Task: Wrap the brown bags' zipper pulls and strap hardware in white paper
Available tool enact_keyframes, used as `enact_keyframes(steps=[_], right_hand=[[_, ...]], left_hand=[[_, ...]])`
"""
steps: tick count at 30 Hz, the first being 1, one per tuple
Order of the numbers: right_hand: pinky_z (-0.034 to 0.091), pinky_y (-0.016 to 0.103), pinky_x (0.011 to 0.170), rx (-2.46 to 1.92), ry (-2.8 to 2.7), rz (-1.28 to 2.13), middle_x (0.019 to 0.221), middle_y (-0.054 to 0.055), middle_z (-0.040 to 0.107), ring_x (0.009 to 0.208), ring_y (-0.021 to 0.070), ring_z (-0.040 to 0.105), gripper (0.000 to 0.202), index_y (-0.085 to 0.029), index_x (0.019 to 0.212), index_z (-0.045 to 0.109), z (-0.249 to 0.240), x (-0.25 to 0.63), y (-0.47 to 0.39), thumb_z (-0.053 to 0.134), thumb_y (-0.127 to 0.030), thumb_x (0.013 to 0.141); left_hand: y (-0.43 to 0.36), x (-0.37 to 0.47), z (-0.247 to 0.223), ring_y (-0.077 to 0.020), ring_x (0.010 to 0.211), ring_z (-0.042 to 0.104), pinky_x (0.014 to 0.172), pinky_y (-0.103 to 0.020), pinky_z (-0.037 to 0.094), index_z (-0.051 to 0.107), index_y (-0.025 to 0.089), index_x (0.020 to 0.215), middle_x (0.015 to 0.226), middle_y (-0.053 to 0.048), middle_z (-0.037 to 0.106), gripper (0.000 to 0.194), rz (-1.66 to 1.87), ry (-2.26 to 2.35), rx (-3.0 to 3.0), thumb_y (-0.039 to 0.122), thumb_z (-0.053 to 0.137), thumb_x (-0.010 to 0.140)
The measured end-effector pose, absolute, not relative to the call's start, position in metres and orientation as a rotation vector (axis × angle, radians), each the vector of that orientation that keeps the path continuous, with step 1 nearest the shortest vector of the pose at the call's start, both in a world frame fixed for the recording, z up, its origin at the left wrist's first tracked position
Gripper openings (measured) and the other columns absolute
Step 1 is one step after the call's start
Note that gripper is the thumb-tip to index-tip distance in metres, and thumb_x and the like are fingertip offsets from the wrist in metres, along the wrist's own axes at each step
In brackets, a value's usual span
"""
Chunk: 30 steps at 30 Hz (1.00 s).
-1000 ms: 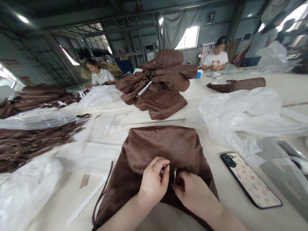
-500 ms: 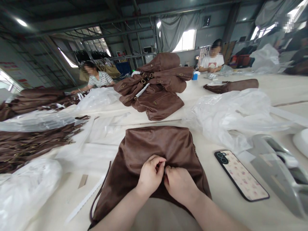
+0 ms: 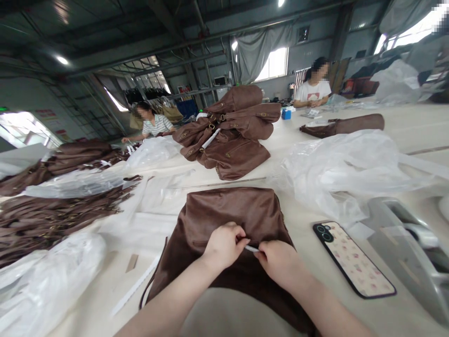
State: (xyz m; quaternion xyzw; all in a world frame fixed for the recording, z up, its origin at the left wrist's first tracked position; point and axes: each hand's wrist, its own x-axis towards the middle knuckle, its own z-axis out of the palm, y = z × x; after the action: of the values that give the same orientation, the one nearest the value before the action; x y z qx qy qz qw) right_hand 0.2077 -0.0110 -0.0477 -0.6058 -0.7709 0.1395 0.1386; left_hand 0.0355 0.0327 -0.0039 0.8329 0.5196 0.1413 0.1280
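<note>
A dark brown leather bag [image 3: 231, 206] lies on the pale table in front of me. Over its middle, a small whitish strip [image 3: 251, 248] stretches between my two hands. My left hand [image 3: 226, 243] pinches the strip's left end between thumb and finger, the other fingers curled. My right hand [image 3: 280, 262] is closed on its right end, the fingertips partly hidden. Both hands are close to the bag's surface, beside its zipped slit [image 3: 200, 243].
Brown bags [image 3: 242, 150] are piled beyond. A phone [image 3: 354, 260], a grey tape dispenser [image 3: 403, 252] and clear plastic [image 3: 336, 164] lie right. Brown straps [image 3: 56, 215] and plastic [image 3: 70, 281] lie left. Two people [image 3: 156, 122] [image 3: 312, 89] sit farther back.
My hands have moved apart, the right one shifting to the right, and the whitish strip now shows between them. The view has shifted slightly, so the surroundings appear farther right.
</note>
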Motion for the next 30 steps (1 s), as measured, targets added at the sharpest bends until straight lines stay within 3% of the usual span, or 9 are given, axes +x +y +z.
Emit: enact_keyframes(steps=[7,16,21,30], right_hand=[[0.035,0.028,0.062,-1.721,-2.196,0.431,0.075,0.004,0.067,0.071,0.0173,0.063,0.020,-0.020,0.076,0.064,-0.053,0.209,-0.009,0.049,-0.027,0.089],[0.035,0.028,0.061,-1.750,-2.175,0.459,0.073,0.002,0.067,0.070,0.0168,0.063,0.020,-0.020,0.073,0.062,-0.050,0.208,-0.006,0.051,-0.026,0.088],[0.037,0.028,0.061,-1.767,-2.193,0.476,0.075,0.003,0.069,0.071,0.0175,0.065,0.023,-0.020,0.075,0.064,-0.048,0.207,-0.001,0.049,-0.029,0.090],[0.038,0.027,0.060,-1.855,-2.094,0.368,0.076,0.006,0.070,0.071,0.0184,0.066,0.021,-0.019,0.078,0.064,-0.050,0.203,0.003,0.052,-0.031,0.090]], left_hand=[[0.050,0.054,0.014,-0.0189,0.073,0.062,0.065,-0.028,0.045,0.067,0.019,0.073,0.076,-0.002,0.063,0.012,-0.068,1.306,2.809,0.030,0.066,0.078],[0.046,0.055,0.006,-0.0213,0.079,0.062,0.070,-0.031,0.048,0.062,0.016,0.082,0.087,-0.006,0.061,0.007,-0.194,1.358,2.822,0.022,0.060,0.083],[0.037,0.058,-0.013,-0.0223,0.074,0.060,0.063,-0.033,0.048,0.058,0.013,0.087,0.090,-0.010,0.059,0.010,-0.121,1.338,2.957,0.011,0.049,0.084],[0.037,0.048,-0.011,-0.0184,0.077,0.056,0.070,-0.030,0.046,0.058,0.018,0.078,0.083,-0.004,0.058,0.008,0.150,1.287,2.870,0.013,0.053,0.079]])
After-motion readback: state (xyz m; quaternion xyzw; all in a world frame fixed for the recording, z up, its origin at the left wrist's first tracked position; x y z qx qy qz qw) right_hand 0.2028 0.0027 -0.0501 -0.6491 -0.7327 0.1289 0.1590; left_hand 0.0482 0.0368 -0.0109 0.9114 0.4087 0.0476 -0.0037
